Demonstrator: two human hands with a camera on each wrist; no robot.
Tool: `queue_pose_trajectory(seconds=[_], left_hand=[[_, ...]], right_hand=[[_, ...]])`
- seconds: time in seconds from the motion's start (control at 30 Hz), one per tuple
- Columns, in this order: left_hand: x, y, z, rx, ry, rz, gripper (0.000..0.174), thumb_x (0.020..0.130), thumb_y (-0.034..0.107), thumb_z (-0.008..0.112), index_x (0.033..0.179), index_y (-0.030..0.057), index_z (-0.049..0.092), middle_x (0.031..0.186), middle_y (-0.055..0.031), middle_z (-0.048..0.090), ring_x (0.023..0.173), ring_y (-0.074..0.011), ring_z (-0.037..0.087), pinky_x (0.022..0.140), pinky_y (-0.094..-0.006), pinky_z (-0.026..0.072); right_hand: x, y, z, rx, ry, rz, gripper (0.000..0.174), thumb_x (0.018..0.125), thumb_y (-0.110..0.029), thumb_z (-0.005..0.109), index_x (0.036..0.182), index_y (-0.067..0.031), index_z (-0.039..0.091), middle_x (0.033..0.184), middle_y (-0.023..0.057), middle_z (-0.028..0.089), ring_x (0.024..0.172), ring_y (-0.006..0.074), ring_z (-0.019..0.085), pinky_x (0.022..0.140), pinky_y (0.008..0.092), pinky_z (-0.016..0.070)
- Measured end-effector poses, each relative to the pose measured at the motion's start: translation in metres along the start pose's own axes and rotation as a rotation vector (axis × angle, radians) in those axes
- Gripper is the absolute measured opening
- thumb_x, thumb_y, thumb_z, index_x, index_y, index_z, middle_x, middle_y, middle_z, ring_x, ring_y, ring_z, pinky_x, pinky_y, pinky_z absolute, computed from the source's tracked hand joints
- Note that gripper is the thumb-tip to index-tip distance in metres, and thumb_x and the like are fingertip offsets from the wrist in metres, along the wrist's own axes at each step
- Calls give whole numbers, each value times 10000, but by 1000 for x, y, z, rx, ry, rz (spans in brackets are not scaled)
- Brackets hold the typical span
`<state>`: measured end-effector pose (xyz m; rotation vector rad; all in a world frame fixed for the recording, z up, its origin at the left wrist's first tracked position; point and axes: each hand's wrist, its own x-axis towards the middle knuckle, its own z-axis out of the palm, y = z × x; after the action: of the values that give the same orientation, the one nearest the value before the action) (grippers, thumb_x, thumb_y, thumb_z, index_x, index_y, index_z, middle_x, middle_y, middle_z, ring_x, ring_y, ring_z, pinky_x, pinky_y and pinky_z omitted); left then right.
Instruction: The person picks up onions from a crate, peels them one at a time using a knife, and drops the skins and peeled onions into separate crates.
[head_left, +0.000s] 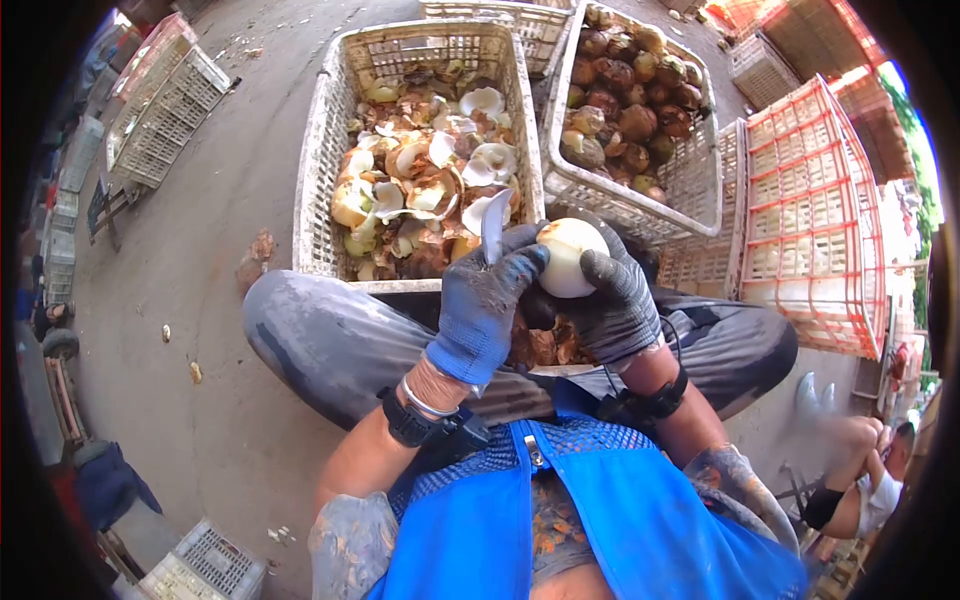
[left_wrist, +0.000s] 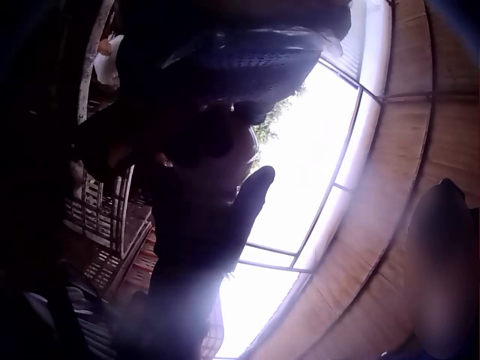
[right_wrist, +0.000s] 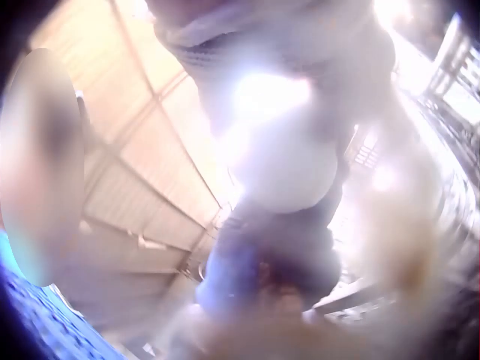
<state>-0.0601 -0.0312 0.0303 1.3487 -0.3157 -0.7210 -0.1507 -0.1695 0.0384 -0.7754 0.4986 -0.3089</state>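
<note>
Above the lap in the head view, my gloved right hand (head_left: 617,300) grips a pale peeled onion (head_left: 572,258) with a brownish patch on top. The same onion (right_wrist: 296,176) shows as a hazy white ball in the right wrist view. My left hand (head_left: 480,305), in a blue and dark glove, holds a small knife, its blade (head_left: 494,226) pointing up beside the onion. The left thumb reaches the onion's left side. The knife's handle is hidden inside the left fist. Against bright light, the left wrist view shows the hands (left_wrist: 202,150) only as dark shapes.
A white plastic crate (head_left: 318,150) full of onion skins and scraps stands ahead of the knees. Right of it, another crate (head_left: 632,212) holds several brown, unpeeled onions. Stacked crates (head_left: 815,210) under red netting rise at the right. Brown skins (head_left: 545,347) lie between the legs.
</note>
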Motion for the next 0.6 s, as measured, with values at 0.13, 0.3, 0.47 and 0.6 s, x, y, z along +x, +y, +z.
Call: queue_pose_trajectory(seconds=[0.13, 0.3, 0.47, 0.6], left_hand=[[8, 1, -12, 750, 22, 696, 350, 925, 82, 707, 1272, 30, 707, 1064, -148, 770, 877, -279, 761, 745, -334, 598], [6, 16, -21, 1225, -71, 814, 597, 761, 13, 728, 1349, 100, 671, 966, -160, 726, 737, -318, 705, 643, -411, 560], [0, 8, -18, 1235, -47, 732, 582, 785, 13, 710, 1354, 129, 677, 908, -164, 724, 703, -318, 694, 640, -419, 555], [-8, 2, -25, 1170, -85, 535, 529, 839, 21, 703, 1355, 136, 678, 843, -175, 709, 623, -307, 659, 635, -415, 552]], right_hand=[[-1, -14, -22, -28, -32, 86, 603, 884, -402, 752, 1336, -42, 582, 1175, 119, 689, 1022, 250, 695, 780, 400, 621], [-3, -24, -26, 24, 75, 338, 575, 874, -412, 767, 1330, -97, 614, 1183, 90, 692, 1038, 260, 693, 827, 469, 606], [2, -23, -32, -246, -63, 165, 638, 848, -406, 801, 1359, -77, 607, 1148, 83, 712, 989, 235, 705, 820, 402, 604], [4, -32, -28, -937, -93, -71, 764, 807, -410, 857, 1409, -32, 575, 1123, 94, 728, 974, 170, 699, 850, 304, 585]])
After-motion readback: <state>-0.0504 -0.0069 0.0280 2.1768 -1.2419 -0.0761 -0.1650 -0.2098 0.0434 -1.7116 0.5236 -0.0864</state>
